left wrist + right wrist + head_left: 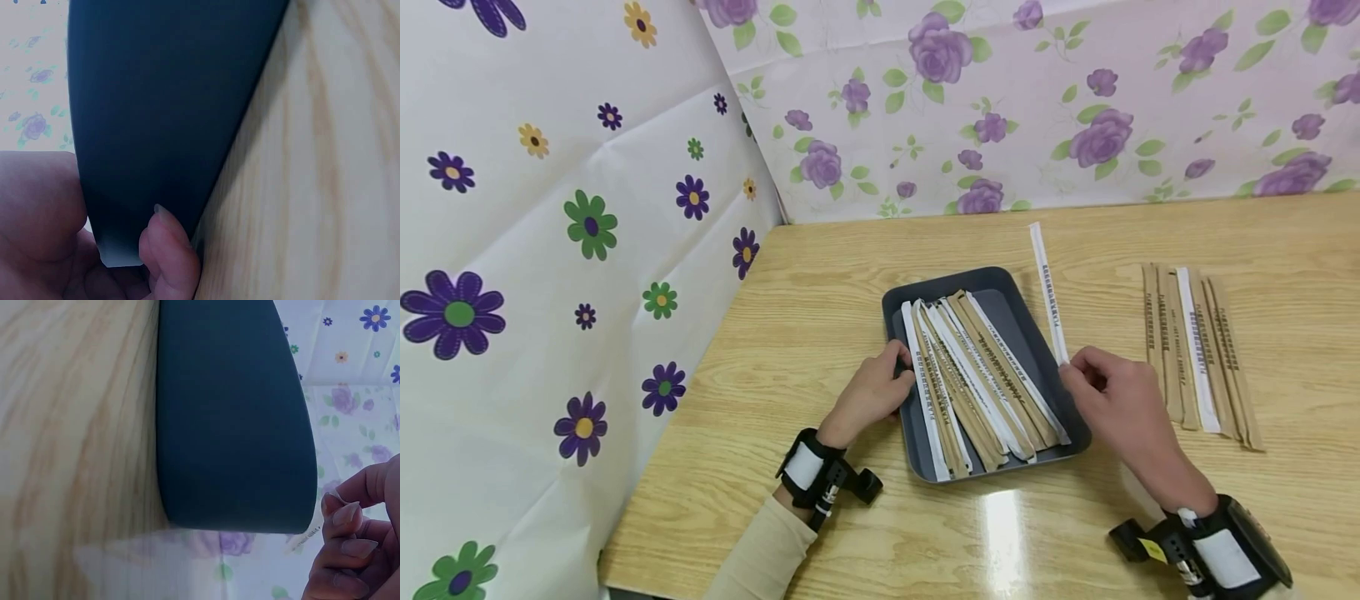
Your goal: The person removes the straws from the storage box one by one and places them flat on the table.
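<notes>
My right hand (1116, 404) pinches the near end of a slim white paper-wrapped stick (1047, 287) with printed lettering. The stick points away from me, past the right side of a dark grey tray (940, 292). My left hand (871, 387) grips the tray's left edge; in the left wrist view its fingers (169, 253) curl at the dark side wall (156, 112). Inside the tray lie several white and brown paper-wrapped sticks (977, 367), side by side and slightly slanted. The right wrist view shows the curled fingers (347, 550) just beyond the tray's outer wall (234, 419).
To the right of the tray, a row of several brown wrapped sticks (1172, 350), with one white wrapped stick (1197, 350) among them, lies on the wooden table (805, 308). Flower-printed sheets (880, 108) hang behind the table and along its left side.
</notes>
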`<action>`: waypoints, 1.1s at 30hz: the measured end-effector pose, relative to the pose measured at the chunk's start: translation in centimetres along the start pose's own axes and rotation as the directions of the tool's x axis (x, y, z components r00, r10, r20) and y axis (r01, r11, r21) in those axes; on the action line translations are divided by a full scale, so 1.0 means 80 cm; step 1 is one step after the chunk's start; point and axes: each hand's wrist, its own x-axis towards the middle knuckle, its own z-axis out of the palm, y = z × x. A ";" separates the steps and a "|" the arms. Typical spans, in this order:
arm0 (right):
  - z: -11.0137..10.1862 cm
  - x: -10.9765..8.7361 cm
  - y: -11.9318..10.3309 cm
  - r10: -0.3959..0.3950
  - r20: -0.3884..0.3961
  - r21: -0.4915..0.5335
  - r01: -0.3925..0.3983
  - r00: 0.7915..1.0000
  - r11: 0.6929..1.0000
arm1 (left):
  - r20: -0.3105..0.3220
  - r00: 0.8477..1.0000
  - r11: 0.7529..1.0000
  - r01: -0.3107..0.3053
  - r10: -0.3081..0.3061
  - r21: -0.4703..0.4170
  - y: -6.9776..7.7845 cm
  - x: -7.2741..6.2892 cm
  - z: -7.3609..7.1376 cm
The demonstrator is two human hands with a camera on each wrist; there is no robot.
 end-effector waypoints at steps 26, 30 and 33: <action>-0.010 0.007 0.020 0.052 -0.038 -0.109 -0.056 0.998 0.992 | 0.001 1.000 1.000 0.012 -0.012 -0.008 0.000 0.000 -0.001; -0.014 0.007 0.024 0.097 0.014 -0.148 -0.094 0.995 0.985 | 0.005 1.000 1.000 0.007 -0.007 -0.012 0.000 0.000 0.000; -0.019 0.006 0.029 0.142 0.074 -0.202 -0.124 0.987 0.972 | 0.007 1.000 1.000 0.004 -0.004 -0.010 -0.001 0.000 0.000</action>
